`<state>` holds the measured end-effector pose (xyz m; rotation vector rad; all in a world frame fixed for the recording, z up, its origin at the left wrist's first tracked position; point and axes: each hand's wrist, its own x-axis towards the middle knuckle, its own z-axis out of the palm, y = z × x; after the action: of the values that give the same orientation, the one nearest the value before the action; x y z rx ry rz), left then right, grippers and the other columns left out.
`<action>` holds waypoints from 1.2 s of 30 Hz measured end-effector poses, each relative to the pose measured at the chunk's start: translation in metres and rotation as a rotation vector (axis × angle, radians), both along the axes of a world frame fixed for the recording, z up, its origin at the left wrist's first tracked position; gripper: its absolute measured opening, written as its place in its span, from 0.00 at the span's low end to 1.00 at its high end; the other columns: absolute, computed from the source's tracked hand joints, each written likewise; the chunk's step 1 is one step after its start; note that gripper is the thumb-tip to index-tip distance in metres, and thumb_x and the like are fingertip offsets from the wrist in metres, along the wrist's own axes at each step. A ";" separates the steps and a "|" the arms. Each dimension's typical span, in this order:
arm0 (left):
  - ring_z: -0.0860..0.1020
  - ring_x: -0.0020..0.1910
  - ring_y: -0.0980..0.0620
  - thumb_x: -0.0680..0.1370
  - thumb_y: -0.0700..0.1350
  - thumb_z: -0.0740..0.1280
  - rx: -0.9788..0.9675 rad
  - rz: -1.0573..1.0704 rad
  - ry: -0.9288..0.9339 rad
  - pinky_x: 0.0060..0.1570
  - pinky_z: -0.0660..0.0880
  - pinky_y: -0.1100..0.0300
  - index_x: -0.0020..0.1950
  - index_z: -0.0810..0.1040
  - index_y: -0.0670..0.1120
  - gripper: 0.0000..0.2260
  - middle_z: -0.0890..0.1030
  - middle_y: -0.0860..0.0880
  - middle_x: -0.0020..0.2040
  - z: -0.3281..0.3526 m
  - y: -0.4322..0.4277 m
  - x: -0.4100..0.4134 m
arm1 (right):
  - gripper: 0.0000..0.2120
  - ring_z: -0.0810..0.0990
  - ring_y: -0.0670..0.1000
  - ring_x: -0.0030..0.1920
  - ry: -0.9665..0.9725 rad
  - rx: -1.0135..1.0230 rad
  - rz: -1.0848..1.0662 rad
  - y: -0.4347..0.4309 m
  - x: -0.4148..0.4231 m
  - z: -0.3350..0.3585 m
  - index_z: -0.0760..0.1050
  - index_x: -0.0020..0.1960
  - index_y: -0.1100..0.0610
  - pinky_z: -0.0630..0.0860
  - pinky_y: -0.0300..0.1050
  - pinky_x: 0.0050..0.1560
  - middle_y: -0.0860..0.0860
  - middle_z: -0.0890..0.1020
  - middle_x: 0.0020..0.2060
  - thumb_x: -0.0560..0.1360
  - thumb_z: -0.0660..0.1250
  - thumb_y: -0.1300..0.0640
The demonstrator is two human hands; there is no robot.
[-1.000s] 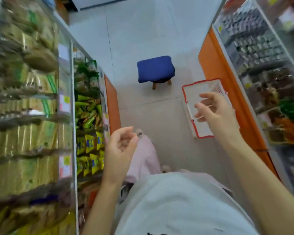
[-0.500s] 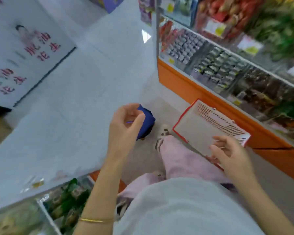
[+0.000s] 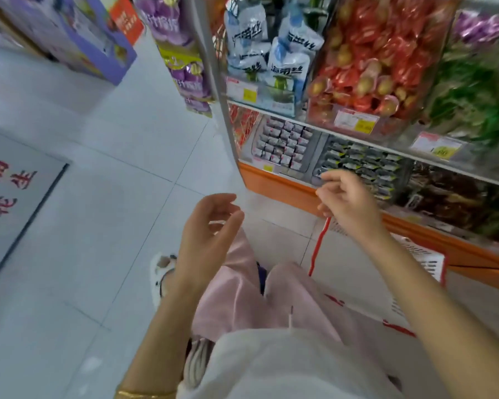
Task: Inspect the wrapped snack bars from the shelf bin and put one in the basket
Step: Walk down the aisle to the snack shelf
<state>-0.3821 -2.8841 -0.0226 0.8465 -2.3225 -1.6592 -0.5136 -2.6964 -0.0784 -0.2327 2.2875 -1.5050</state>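
Fingers loosely curled and empty, my right hand (image 3: 349,203) hovers just before the dark snack bars (image 3: 363,168) in their bin, basket (image 3: 424,254) below my wrist, so a hasty grab could spill neighbours.
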 end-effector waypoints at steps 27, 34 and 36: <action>0.65 0.64 0.54 0.74 0.46 0.70 -0.704 -0.606 0.503 0.62 0.63 0.60 0.65 0.71 0.48 0.21 0.69 0.53 0.61 -0.367 -0.156 -0.248 | 0.11 0.70 0.49 0.54 0.974 0.548 -0.043 -0.176 -0.149 -0.312 0.80 0.54 0.50 0.60 0.42 0.51 0.46 0.80 0.51 0.76 0.64 0.49; 0.67 0.64 0.49 0.73 0.46 0.70 -0.712 -0.656 0.509 0.60 0.72 0.54 0.68 0.69 0.49 0.24 0.68 0.49 0.65 -0.371 -0.177 -0.239 | 0.11 0.64 0.48 0.51 1.007 0.769 -0.095 -0.200 -0.154 -0.315 0.80 0.53 0.48 0.57 0.45 0.46 0.47 0.78 0.50 0.75 0.63 0.46; 0.68 0.63 0.51 0.74 0.45 0.70 -0.668 -0.654 0.519 0.58 0.72 0.57 0.68 0.69 0.48 0.23 0.68 0.50 0.63 -0.371 -0.180 -0.238 | 0.09 0.64 0.48 0.50 1.014 0.790 -0.112 -0.205 -0.159 -0.316 0.81 0.50 0.48 0.60 0.46 0.47 0.47 0.78 0.49 0.74 0.65 0.47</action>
<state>-0.6206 -3.0638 -0.3938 -0.4578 -2.5825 -0.9215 -0.6722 -2.9018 -0.3941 -0.7593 3.4992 -0.3683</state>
